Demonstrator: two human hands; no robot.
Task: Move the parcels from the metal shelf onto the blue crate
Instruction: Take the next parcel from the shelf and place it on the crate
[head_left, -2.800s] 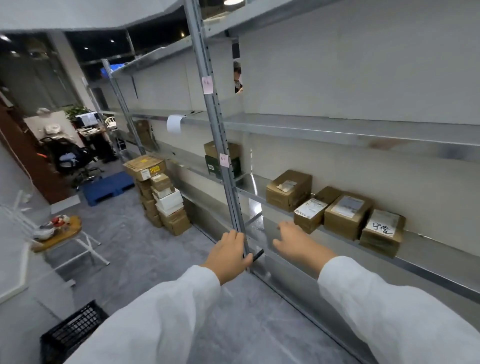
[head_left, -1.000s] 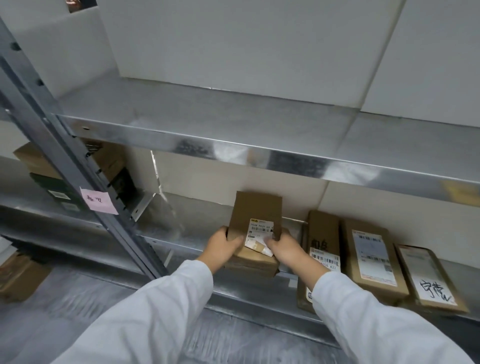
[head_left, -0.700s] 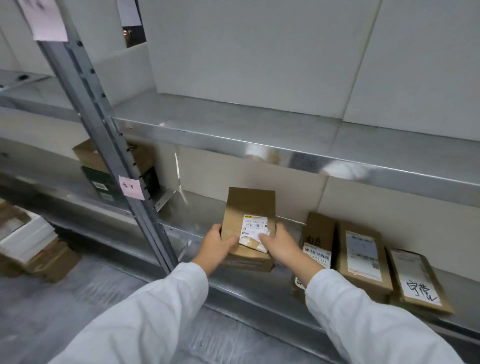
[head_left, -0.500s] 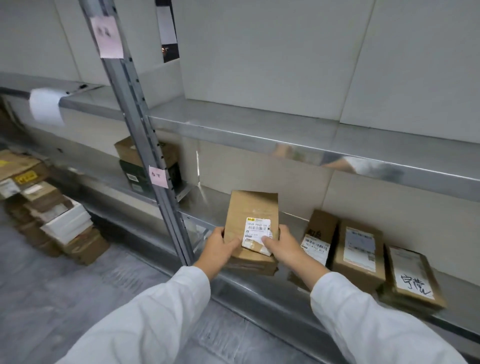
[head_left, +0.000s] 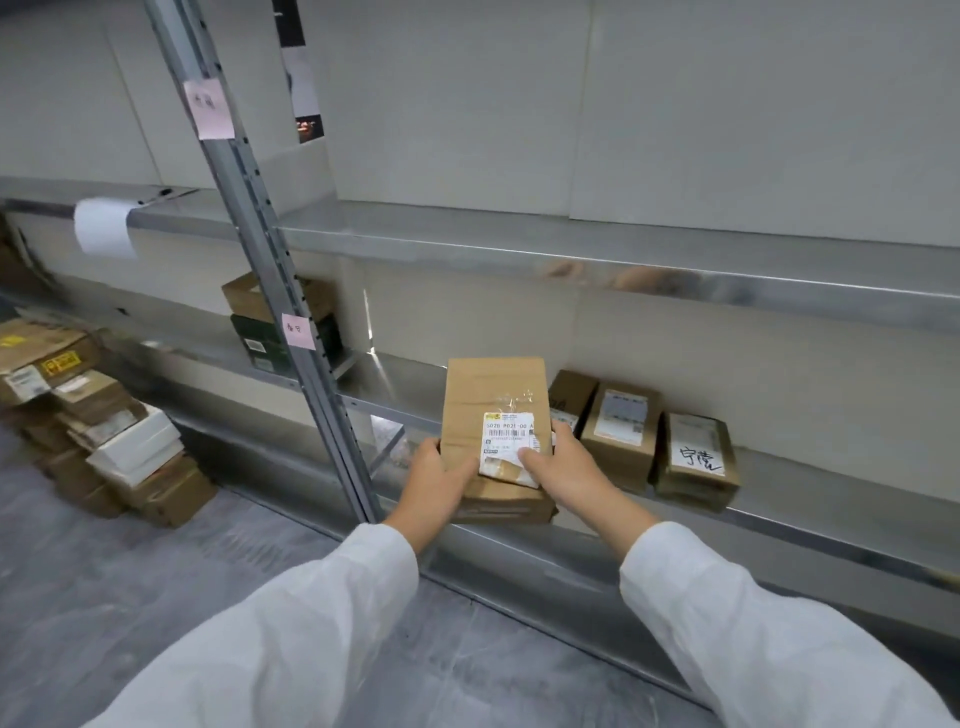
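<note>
A brown cardboard parcel with a white label is being gripped by the left hand and right hand, at the front edge of the grey metal shelf. 3 brown labelled boxes are being left near its right.

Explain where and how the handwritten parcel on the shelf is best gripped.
Grip the handwritten parcel by its two short side faces, reaching from the shelf's open front. Its label faces up, the wall is behind, and a neighbouring box sits close on its left, so slide it forward first.
</note>
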